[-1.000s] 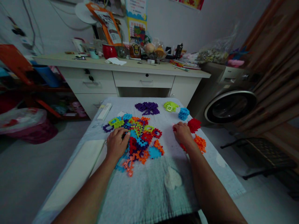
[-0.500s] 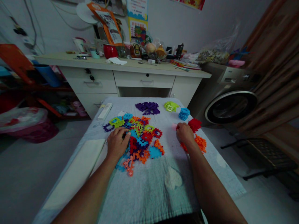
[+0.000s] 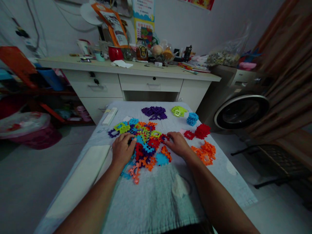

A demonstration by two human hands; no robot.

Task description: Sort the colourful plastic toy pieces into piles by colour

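A mixed heap of plastic interlocking pieces [image 3: 148, 143] in several colours lies on the cloth-covered table. My left hand [image 3: 123, 148] rests on the heap's left edge, its thumb apart from the bent fingers. At the heap's right edge, my right hand [image 3: 177, 143] has its fingertips closed on a red interlocking piece [image 3: 164, 137], which they partly cover. Sorted by colour around the far and right side are purple pieces [image 3: 154, 112], lime-green pieces [image 3: 178, 111], blue pieces [image 3: 192, 119], red pieces [image 3: 202, 131] and orange pieces [image 3: 206, 152]. One red piece [image 3: 189, 135] lies flat beside the red stack.
A slim white box [image 3: 110, 116] lies at the table's far left, and a long pale panel [image 3: 80, 182] runs along the left edge. Behind stands a white desk [image 3: 151, 85] crowded with household items. A washing machine [image 3: 240, 100] is at the right.
My right hand has moved left from the red stack to the mixed heap. It left a red piece lying beside that stack. My left hand has stayed in place.
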